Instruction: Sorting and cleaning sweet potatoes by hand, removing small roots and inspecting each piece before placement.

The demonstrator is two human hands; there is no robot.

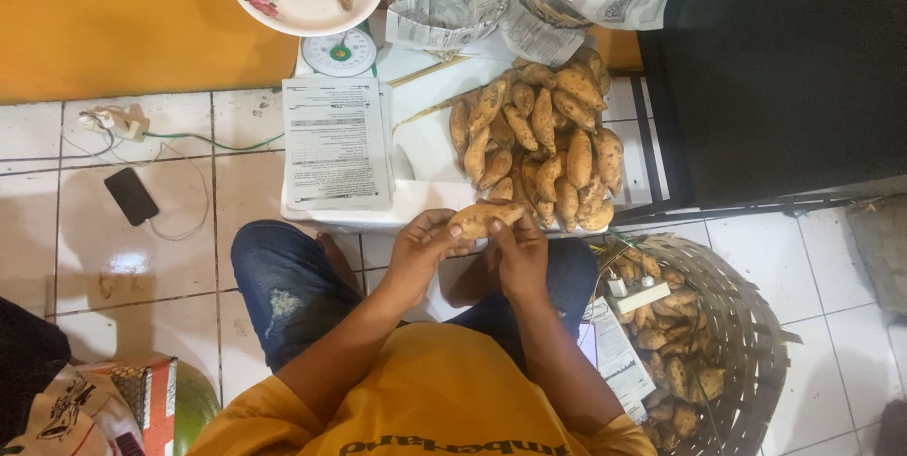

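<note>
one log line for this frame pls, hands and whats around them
left hand + right hand: both grip one tan oblong tuber | pile of tan tubers on white tabletop | woven basket at right

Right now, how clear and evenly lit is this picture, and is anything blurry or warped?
Head view: soft, even indoor light; both hands and the sweet potato they hold look sharp; mild glare on the white floor tiles; the black surface is dark and featureless; tile lines bend slightly near the edges.

We hold one sweet potato (482,219) in both hands, left (416,253) and right (521,258), just beside the pile (543,139) on the white worktop (425,149).
</note>
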